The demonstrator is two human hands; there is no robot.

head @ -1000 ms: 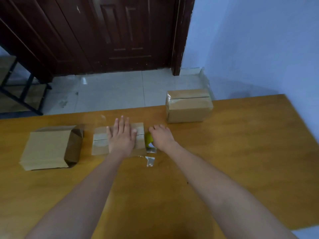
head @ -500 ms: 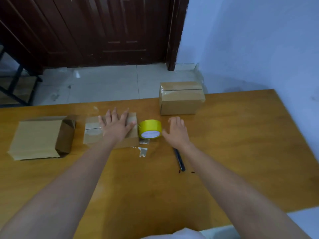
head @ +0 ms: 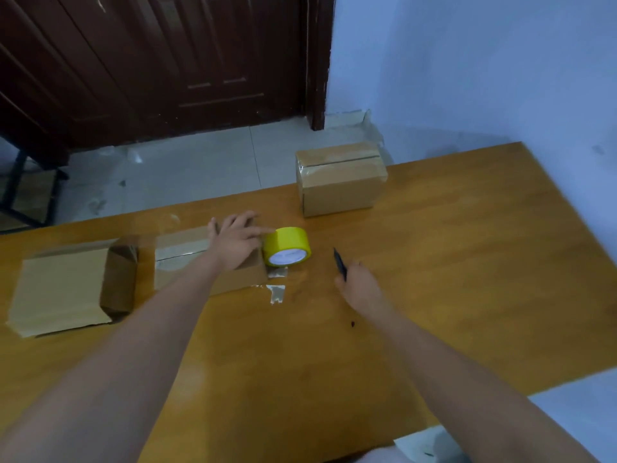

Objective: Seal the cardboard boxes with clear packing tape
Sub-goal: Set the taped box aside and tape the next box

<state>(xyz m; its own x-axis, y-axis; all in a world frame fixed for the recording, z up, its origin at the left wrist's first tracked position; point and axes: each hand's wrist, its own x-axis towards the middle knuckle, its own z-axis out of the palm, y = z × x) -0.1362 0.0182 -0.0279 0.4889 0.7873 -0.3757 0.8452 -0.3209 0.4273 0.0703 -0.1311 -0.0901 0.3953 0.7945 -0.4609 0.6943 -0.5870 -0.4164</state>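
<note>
At the far left an unsealed box (head: 63, 289) is lying with 1 end flap gaping. Beside it the left hand (head: 233, 240) is pressing flat, fingers straight, on the middle box (head: 187, 259), where clear tape is crossing the seam. The yellow tape roll (head: 287, 245) is sitting against that box's right end, strip apparently uncut. The right hand (head: 360, 289) is gripping a black cutter (head: 340, 267). Judging by this, the step is trimming; next the blade needs to meet the taut strip. Behind sits 1 sealed box (head: 340, 180). The roll's label is too blurred to read.
</note>
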